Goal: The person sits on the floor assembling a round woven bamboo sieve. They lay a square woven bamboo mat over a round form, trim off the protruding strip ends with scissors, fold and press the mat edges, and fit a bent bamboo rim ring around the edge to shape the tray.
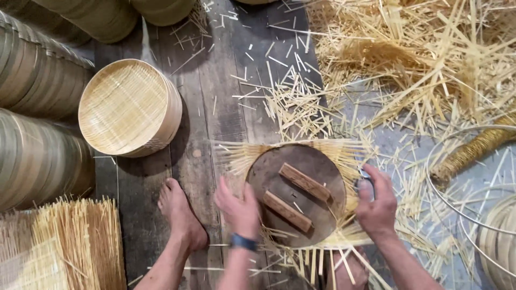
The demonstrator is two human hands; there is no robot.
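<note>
Stacked woven bamboo steamer trays (37, 107) far left; one round tray (129, 107) on dark floor planks (215, 80). Left hand (239, 209) flat, fingers spread, pressing round wooden template disc (298, 190) over woven bamboo mat (344, 156). Right hand (376, 207) gripping small metal cutter (365, 178) at disc's edge. Bamboo trimmings (419, 59) scattered right.

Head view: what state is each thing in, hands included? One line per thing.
Round wooden disc: lying flat on the woven mat, two wooden bars on top.
Woven bamboo mat: pinned under the disc, strip ends sticking out.
Left hand: resting on the disc's left edge, holding nothing.
Right hand: closed on a small metal tool at the disc's right edge.
Round basket: tipped on its side.
Bamboo offcuts: scattered loose.
</note>
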